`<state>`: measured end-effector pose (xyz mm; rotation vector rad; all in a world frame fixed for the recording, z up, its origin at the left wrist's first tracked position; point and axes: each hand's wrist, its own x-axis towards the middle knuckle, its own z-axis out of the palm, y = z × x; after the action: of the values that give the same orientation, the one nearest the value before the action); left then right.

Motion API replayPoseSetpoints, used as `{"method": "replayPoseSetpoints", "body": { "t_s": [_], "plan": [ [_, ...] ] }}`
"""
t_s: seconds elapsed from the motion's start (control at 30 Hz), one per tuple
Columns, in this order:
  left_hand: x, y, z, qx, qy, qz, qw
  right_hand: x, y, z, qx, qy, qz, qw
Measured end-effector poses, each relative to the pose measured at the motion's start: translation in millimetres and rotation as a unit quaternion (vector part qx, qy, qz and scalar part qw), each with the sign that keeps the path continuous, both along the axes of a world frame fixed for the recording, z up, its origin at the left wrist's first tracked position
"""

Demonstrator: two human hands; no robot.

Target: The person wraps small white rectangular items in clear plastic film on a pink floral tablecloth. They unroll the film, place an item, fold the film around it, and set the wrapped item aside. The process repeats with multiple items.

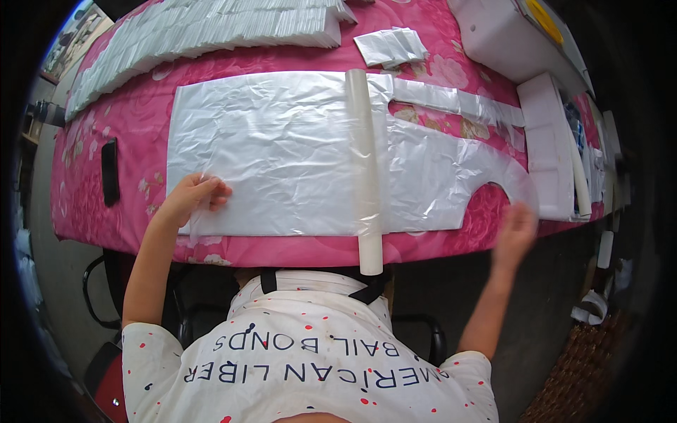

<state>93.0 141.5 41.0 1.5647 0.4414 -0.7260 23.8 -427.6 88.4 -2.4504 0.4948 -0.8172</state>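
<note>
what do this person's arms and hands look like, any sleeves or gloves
Short white sleeves cover the upper arms: the left sleeve has red and dark specks, the right sleeve red ones. The forearms are bare. The left hand wears no glove; the right hand looks gloveless too, though blurred. No watch shows.

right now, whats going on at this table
A person's left hand is at the left end of a shiny, silvery plastic sheet spread on a pink floral cloth. The right hand, blurred, is at its near strap. A pale cylindrical tube lies across the sheet.
</note>
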Motion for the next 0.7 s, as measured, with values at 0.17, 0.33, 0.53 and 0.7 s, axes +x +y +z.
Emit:
{"method": "replayPoseSetpoints", "body": {
  "t_s": [0.17,0.33,0.53,0.7],
  "plan": [
    [7.6,2.7,3.5,0.007,-0.001,-0.019,1.0,-41.9,179.1,-17.9,0.048,0.384,0.23,0.893],
    [11.0,8.7,6.6,0.03,0.004,-0.007,1.0,-56.0,186.4,-25.7,0.106,0.423,0.24,0.867],
    [12.9,30.6,6.9,0.175,-0.039,-0.029,0.983,-64.5,179.2,-29.0,0.13,0.444,0.243,0.852],
    [11.6,-8.9,32.6,0.597,-0.458,-0.135,0.645,-59.1,180.1,-23.7,0.137,0.462,0.25,0.84]
  ]
}}
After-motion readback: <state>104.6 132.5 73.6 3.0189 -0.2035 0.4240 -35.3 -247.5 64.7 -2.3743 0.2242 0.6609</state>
